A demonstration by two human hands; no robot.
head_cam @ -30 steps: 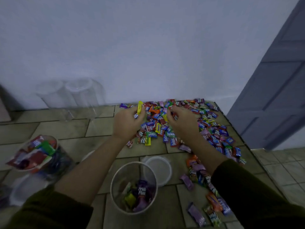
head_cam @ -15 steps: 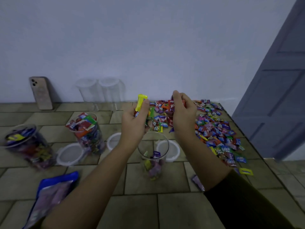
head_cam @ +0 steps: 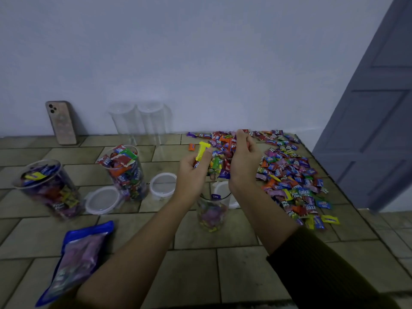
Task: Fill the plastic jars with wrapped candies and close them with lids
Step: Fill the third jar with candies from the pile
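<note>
Two forearms reach out over the tiled surface (head_cam: 234,275), the right one in a dark sleeve (head_cam: 316,270). Nearest, at the left, a blue bag (head_cam: 78,259) lies flat, with candies showing through its clear front. Beyond it, between the wrists, the open jar (head_cam: 211,215) stands upright and lidless, with a shallow layer of candies in its bottom.

Three lids lie flat on the tiles. The left lid (head_cam: 102,200) and the middle lid (head_cam: 162,186) flank the heaped jar (head_cam: 124,172), which is filled above its rim. The right lid (head_cam: 220,188) sits just behind the open jar, partly hidden by the right wrist. Further left stands the dark-filled jar (head_cam: 49,188), also without a lid.

Above the open jar, the left hand (head_cam: 191,172) curls round several candies, with a yellow candy (head_cam: 201,151) sticking up past its thumb. The right hand (head_cam: 244,161) faces it, fingers bent, clutching the handful of wrapped candies (head_cam: 219,167) held between the two palms.

To the right, the pile of wrapped candies (head_cam: 289,181) spreads back to the wall (head_cam: 200,63). Against that wall stand two empty jars (head_cam: 123,121) side by side, and a phone (head_cam: 61,122) leans there, camera side out. A grey door (head_cam: 374,130) fills the far right
</note>
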